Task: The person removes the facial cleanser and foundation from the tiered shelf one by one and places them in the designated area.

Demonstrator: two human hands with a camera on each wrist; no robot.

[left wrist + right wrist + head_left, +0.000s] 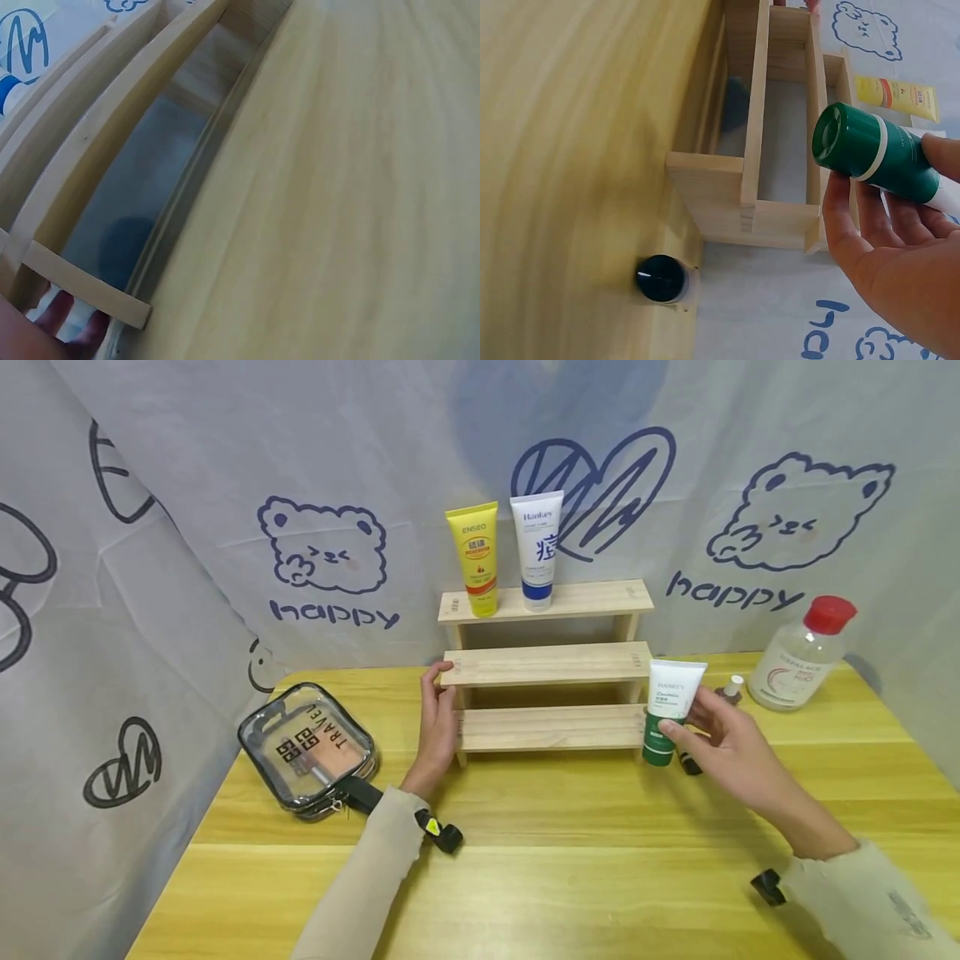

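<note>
A three-tier wooden rack (551,727) stands on the table. On its top tier a yellow tube (475,560) and a white tube with a blue cap (537,547) stand upright side by side. My left hand (437,727) grips the rack's left end at the middle tier; some of its fingers (56,311) show past the side piece in the left wrist view. At the right end, my right hand (731,747) holds a white-and-green squeeze tube (672,697) between thumb and fingers, green cap down. The tube is in front of the rack's lower right corner.
A clear travel pouch (300,747) with black trim lies on the left of the table. A large clear bottle with a red cap (828,614) stands at the back right. Behind my right hand are a small white-topped bottle (731,687) and a dark-capped item (662,279).
</note>
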